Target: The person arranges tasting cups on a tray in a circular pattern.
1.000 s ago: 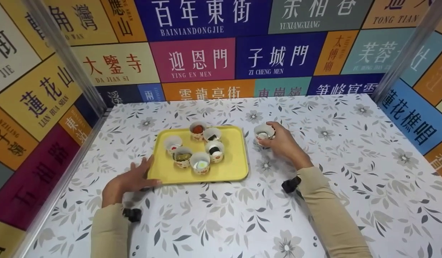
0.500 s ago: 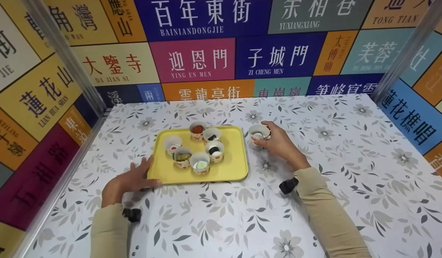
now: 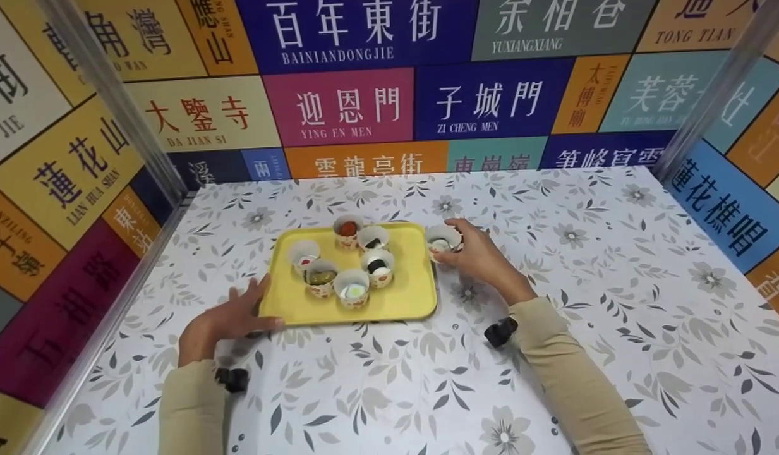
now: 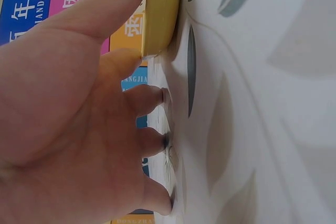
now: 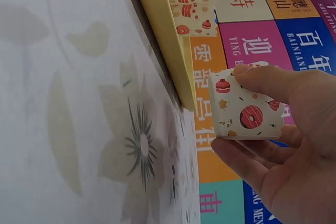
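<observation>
In the head view my right hand (image 3: pixel 481 256) holds a paper baking cup (image 3: pixel 441 241) by its sides at the right rim of a yellow tray (image 3: pixel 405 303); whitish contents with something dark show inside. The right wrist view shows thumb and fingers on opposite sides of this doughnut-printed cup (image 5: pixel 247 103), raised off the table. My left hand (image 3: pixel 234 316) lies at the tray's near left corner, thumb along the front edge and fingers spread at the left side. In the left wrist view, thumb and index finger touch the tray (image 4: pixel 160 19), while the other fingertips rest on the table.
Several similar cups stand on the tray, including one with red contents (image 3: pixel 347 231), one with an egg-like piece (image 3: pixel 352 289) and one with a black-banded white piece (image 3: pixel 378 268). The table (image 3: pixel 376 392) has a leaf-patterned cover. Sign-printed walls (image 3: pixel 338 104) border it behind and beside.
My right hand has moved left with the cup, from the table right of the tray to the tray's right rim. My left hand and the tray stay where they were.
</observation>
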A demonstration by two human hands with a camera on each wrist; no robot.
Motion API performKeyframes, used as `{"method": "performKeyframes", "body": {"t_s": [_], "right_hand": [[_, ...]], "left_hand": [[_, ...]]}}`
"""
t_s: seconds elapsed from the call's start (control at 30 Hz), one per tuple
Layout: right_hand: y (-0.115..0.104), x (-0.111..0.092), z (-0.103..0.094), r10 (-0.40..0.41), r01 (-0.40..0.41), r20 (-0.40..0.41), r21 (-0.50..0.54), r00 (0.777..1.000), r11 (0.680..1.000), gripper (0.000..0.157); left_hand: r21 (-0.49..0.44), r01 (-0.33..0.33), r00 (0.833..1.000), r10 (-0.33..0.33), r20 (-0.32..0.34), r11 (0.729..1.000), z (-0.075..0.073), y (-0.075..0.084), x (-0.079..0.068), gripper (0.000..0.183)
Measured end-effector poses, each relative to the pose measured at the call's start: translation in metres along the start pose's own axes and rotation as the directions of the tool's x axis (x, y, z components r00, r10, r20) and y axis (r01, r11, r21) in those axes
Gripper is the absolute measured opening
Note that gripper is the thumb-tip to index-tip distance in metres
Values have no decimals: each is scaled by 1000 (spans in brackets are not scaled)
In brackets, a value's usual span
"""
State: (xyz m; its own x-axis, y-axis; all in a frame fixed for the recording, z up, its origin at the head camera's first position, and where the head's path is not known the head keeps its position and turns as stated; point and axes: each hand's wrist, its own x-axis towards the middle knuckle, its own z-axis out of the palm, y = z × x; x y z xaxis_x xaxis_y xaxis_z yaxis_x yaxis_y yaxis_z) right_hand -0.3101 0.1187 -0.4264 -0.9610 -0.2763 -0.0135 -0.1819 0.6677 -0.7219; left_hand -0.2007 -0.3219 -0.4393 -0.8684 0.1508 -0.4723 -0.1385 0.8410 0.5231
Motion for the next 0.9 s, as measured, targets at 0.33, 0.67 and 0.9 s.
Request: {"method": "performKeyframes", "body": {"t_s": [0.33,0.67,0.9], "right_hand": [[-8,-3,12,-53,53,7,10,999,999,71],[-24,-4,26,-94,94,17,-3,995,996,72],[-34,-5,37,-103,103,65,5,993,995,73]], "left_hand": [[-2,-14,1000,14,1,1000,0,0,0,112],[-8,2,1000,-2,2,1000,0,0,-2,113],[16,0,1000,0,2,1000,0,0,-1,111]]}}
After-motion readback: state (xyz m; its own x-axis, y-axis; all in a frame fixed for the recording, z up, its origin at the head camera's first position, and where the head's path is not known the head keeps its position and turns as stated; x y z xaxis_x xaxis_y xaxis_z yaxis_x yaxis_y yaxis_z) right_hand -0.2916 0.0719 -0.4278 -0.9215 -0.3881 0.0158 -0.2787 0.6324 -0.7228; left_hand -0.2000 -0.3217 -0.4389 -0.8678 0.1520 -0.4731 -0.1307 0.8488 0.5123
